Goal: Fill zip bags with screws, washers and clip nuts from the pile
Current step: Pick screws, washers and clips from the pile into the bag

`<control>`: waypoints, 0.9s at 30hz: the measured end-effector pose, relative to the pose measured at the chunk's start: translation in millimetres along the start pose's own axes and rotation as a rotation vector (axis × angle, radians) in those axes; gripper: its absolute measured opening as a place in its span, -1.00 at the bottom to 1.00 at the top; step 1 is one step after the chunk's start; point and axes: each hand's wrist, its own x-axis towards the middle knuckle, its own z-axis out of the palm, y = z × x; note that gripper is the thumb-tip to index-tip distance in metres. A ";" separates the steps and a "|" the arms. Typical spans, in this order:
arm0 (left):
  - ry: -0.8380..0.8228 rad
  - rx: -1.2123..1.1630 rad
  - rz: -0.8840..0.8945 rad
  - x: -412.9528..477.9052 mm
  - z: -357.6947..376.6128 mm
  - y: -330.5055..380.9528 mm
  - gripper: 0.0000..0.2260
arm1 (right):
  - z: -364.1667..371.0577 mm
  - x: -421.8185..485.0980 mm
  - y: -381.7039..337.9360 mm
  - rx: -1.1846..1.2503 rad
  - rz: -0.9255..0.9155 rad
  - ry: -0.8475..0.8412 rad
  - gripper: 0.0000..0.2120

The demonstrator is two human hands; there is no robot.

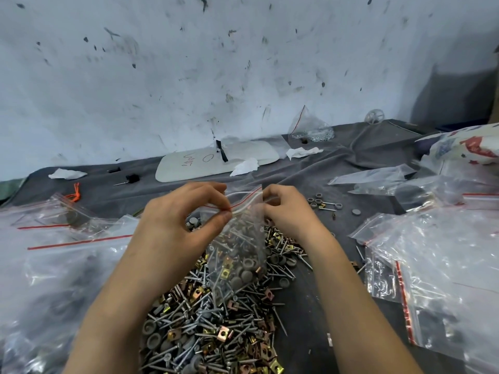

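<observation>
On the grey cloth [351, 163] covering the bench, near centre: pile [213, 327] of screws, grey washers and brass-coloured clip nuts, loose and tangled. Heaps of empty bags [67, 265] lie to either side of it. Over the far end of the pile hangs one zip bag [237, 255], upright and mouth uppermost, with screws, washers and a few clip nuts visible through the film. Whether its bottom rests on the pile or hangs just clear, cannot tell. Handling, judged: the film is thin, soft and slick, with no stiffness of its own. The load is dense for its bulk and sharp-pointed, so the bag will sag, and a squeeze on the belly could puncture it. Best hold is the zip strip [244, 203], the one firm part, taken at both ends. Left hand [178, 220] is at the strip's left end, right hand [286, 209] at its right end. Left fingers [216, 197]: forefinger and thumb pressed together, pinching the strip, the rest curled loosely behind. Right fingers [270, 197]: curled in on the strip's end and gripping it; the thumb is hidden, so the exact pinch is not shown. Mouth sealed or open: cannot tell.
</observation>
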 end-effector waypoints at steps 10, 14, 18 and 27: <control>-0.014 0.002 0.045 4.1 2.8 1.1 -0.88 | -33.4 -35.9 -63.0 0.259 -0.397 -0.008 -0.93; -0.044 -0.040 0.052 3.9 0.4 0.9 -0.89 | -33.0 -41.3 -68.1 0.011 -0.333 -0.062 -0.83; -0.040 -0.039 0.025 2.0 -1.0 -1.5 -0.89 | -43.3 -47.0 -63.9 -0.009 -0.272 -0.181 -0.83; -0.040 0.015 -0.057 3.7 -0.7 -4.8 -0.88 | -52.9 -41.2 -49.8 0.068 -0.261 -0.217 -0.79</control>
